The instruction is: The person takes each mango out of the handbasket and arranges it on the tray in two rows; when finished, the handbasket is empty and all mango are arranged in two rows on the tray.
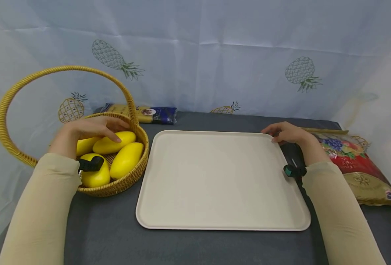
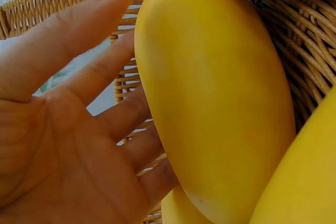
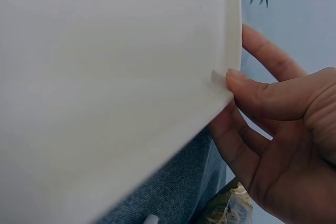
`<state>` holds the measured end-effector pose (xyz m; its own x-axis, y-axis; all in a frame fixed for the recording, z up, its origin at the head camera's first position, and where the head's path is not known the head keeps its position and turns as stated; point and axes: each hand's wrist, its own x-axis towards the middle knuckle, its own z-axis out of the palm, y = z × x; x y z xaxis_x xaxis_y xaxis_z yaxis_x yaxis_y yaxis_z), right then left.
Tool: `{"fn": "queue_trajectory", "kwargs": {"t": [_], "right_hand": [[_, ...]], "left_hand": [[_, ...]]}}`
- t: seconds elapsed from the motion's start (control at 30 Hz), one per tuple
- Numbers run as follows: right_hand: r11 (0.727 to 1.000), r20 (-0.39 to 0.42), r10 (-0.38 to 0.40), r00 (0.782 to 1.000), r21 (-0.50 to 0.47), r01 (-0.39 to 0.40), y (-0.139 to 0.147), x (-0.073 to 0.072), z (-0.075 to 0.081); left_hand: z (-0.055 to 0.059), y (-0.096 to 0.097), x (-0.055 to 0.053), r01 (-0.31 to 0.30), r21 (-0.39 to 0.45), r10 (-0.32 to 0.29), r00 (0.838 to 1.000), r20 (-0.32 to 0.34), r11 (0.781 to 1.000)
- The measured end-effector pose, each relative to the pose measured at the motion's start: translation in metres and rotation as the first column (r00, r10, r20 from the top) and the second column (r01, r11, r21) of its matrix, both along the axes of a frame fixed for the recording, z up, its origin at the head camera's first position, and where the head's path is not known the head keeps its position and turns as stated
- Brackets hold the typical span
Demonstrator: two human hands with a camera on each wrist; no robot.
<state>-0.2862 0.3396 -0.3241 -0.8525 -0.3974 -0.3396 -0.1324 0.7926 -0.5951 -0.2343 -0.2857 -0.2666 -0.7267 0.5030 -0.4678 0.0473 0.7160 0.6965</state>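
My left hand (image 1: pixel 96 127) reaches over the rim of a woven basket (image 1: pixel 132 178) at the left. Several yellow mangoes lie in it. In the left wrist view its fingers (image 2: pixel 97 72) stretch out along the side of one mango (image 2: pixel 215 98), the fingertips partly hidden behind the fruit. Over at the right, my right hand (image 1: pixel 289 133) holds the far right corner of a cream rectangular tray (image 1: pixel 221 180). The right wrist view shows the thumb (image 3: pixel 268 95) on top of the tray rim (image 3: pixel 233 30) and other fingers beneath and beyond it. Nothing lies on the tray.
The basket's tall handle (image 1: pixel 73 68) arches up at the left. Behind the basket lies a blue and gold packet (image 1: pixel 163 115). A red and gold bag (image 1: pixel 357 165) rests beyond the right forearm. A pineapple-print curtain (image 1: pixel 215 66) hangs behind the dark grey table (image 1: pixel 195 248).
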Motion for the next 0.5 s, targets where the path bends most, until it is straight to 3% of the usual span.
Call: {"fn": "queue_trajectory", "kwargs": {"t": [0.2,0.5], "right_hand": [[1.000,0.008,-0.006,1.000,-0.017,0.007,0.0009,-0.0018,-0.0021],[1.000,0.005,-0.015,1.000,-0.007,0.015,0.0011,-0.0032,-0.0031]], "left_hand": [[-0.0049,-0.0002,-0.0031,0.027,-0.039,-0.028,0.999,-0.036,0.999],[-0.0061,0.0004,-0.0034,0.028,-0.059,-0.028,1.000,-0.006,0.998]]}}
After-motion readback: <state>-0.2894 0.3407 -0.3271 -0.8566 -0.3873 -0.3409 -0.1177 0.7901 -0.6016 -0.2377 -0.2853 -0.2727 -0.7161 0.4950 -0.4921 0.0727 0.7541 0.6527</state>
